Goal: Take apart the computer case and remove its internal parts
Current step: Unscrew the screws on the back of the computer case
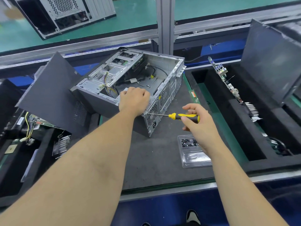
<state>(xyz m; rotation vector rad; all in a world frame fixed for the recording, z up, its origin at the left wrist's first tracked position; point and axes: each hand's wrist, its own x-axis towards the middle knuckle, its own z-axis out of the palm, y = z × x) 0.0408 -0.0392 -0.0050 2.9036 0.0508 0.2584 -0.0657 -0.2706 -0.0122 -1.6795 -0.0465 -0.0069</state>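
The computer case lies on its side at the middle of the dark bench mat, open face up, w/ the motherboard bay already bare — only loose cables and the drive cage show inside. A dark side panel leans against its left end. Black foam trays flank the mat; the right one holds a motherboard standing on edge.

Left hand curls over the case's near top edge at the rear corner, gripping a pale block there — prob. the power supply, though the hand hides most of it. Right hand pinches the yellow-and-black screwdriver by its handle, fingers wrapped round it, shaft level and tip set against the perforated rear panel near the PSU grille.

Step in hand, I judge: backing out a PSU mounting screw. Next move needs the tip seated square in the screw head, steady turns, left hand bracing the case, then the screw dropped in the clear plastic tray just below the right hand.
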